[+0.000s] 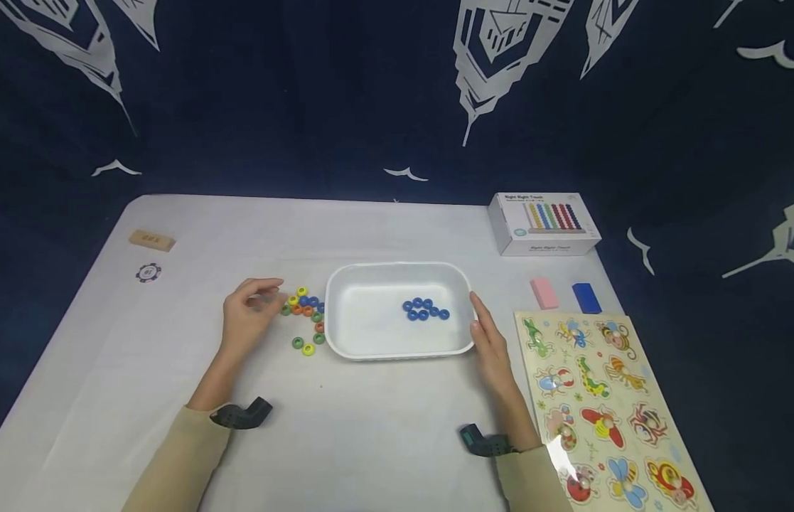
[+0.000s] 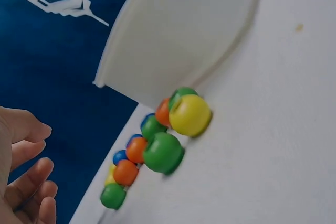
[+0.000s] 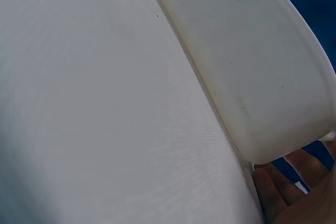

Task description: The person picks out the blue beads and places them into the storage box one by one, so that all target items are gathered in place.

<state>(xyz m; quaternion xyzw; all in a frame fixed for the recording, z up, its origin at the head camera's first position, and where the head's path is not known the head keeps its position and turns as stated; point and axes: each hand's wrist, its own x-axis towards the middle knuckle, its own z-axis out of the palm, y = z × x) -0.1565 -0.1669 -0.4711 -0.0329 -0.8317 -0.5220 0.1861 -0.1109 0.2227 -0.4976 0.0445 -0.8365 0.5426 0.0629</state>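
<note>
A white tray (image 1: 371,346) sits in the middle of the table, with several blue beads (image 1: 424,308) inside toward its right. At the tray's right end rests my right hand (image 1: 494,348), its fingers fairly straight along the outer wall. The right wrist view shows those fingers (image 3: 270,195) beside the tray's corner (image 3: 257,150). Left of the tray lies a loose group of blue, orange, green and yellow beads (image 1: 307,310). My left hand (image 1: 246,316) hovers just left of them, fingers loosely bent. No bead shows between its fingers (image 2: 31,129) in the left wrist view.
A wooden insect puzzle board (image 1: 598,409) covers the table's right front. Beyond it lie a pink block (image 1: 544,293) and a blue block (image 1: 586,298), with a white printed box (image 1: 544,224) at the back. A wooden block (image 1: 151,240) and a poker chip (image 1: 148,272) lie far left.
</note>
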